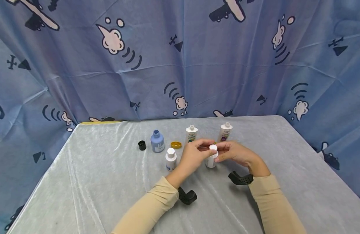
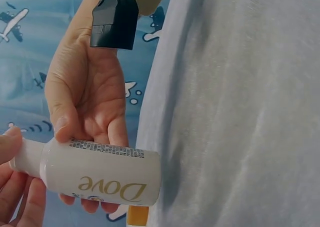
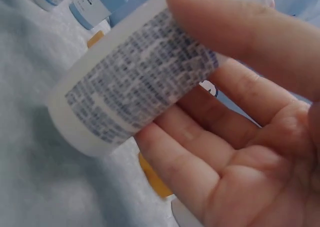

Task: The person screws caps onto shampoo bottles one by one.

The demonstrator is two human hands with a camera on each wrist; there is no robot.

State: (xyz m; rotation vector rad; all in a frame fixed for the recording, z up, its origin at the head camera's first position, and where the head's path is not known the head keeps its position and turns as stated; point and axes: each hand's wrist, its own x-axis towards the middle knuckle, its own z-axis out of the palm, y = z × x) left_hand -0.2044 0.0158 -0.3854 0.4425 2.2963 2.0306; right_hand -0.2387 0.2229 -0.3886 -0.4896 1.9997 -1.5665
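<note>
A white Dove bottle (image 1: 210, 161) with a white cap (image 1: 213, 148) is held upright between both hands over the table. My left hand (image 1: 196, 153) pinches it up at the cap; in the left wrist view those fingertips (image 2: 9, 146) grip its narrow end. The right hand (image 1: 236, 154) holds the bottle's body between thumb and fingers. Seen from the right wrist, a panel of small print covers the bottle's side (image 3: 135, 77). Left of my left hand stands another white bottle (image 1: 170, 161) with a white cap.
Behind the hands stand two uncapped white bottles, one (image 1: 191, 132) left, one (image 1: 225, 131) right. An uncapped blue bottle (image 1: 157, 142), a black cap (image 1: 142, 145) and a gold cap (image 1: 176, 145) are to the left. A patterned blue curtain (image 1: 150, 65) hangs behind the grey cloth-covered table (image 1: 95, 182).
</note>
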